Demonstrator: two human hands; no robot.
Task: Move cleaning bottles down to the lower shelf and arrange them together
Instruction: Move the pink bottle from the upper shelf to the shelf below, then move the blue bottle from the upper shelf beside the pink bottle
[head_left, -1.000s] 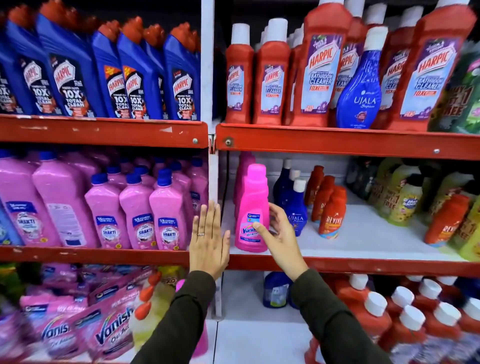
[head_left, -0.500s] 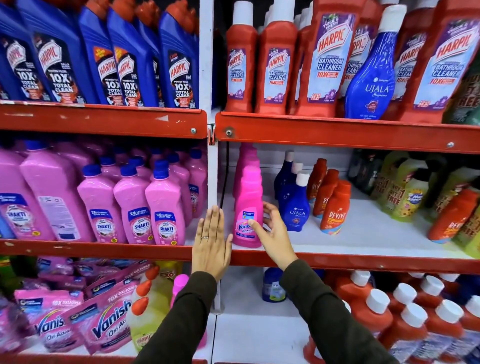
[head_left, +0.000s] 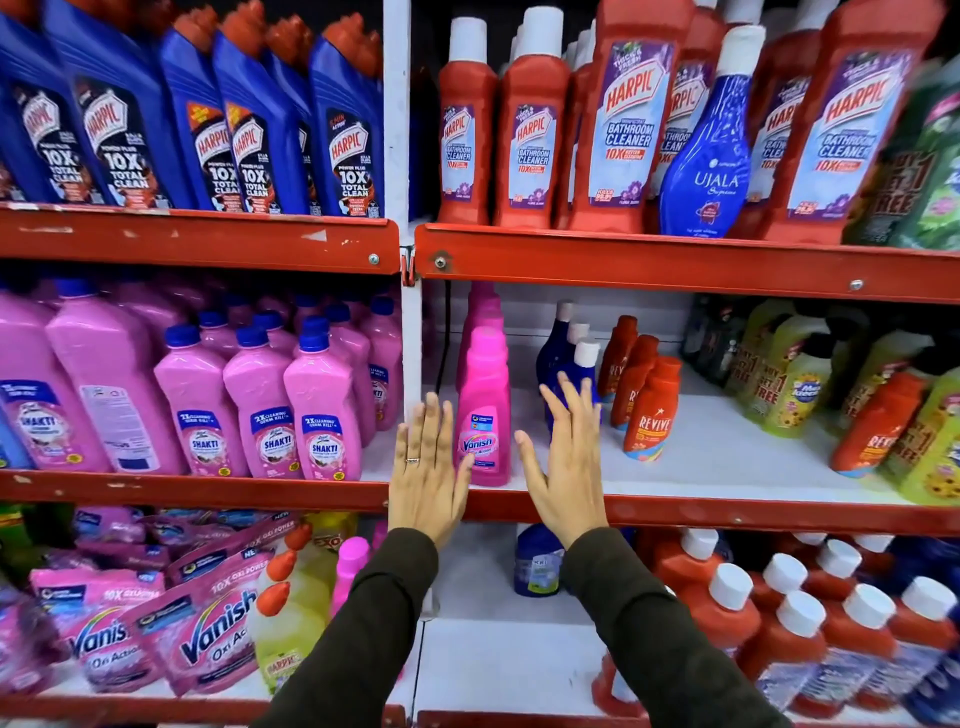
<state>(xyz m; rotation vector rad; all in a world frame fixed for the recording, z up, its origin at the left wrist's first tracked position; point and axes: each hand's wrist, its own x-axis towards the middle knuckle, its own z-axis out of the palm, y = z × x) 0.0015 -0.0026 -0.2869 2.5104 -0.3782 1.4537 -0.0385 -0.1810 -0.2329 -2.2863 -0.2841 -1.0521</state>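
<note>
A bright pink Vanish bottle (head_left: 484, 415) stands upright at the left front of the middle shelf (head_left: 727, 447), with more pink bottles in a row behind it. My left hand (head_left: 427, 467) is flat and open just left of it, thumb near its base. My right hand (head_left: 566, 462) is open on its right, fingers spread, holding nothing. On the top shelf a blue Ujala bottle (head_left: 709, 150) stands among red Harpic bathroom cleaner bottles (head_left: 623, 119).
Small blue Ujala bottles (head_left: 571, 358) and orange Revive bottles (head_left: 652, 410) stand right of my hands. Pink Shakti bottles (head_left: 260, 405) fill the left bay beyond a white upright post (head_left: 410, 332). Green bottles (head_left: 800, 384) stand far right. Red white-capped bottles (head_left: 779, 608) fill the bottom shelf.
My right hand has let go of the pink Vanish bottle and opened flat beside it. The bottle stands on the shelf. My left hand stays open to its left.
</note>
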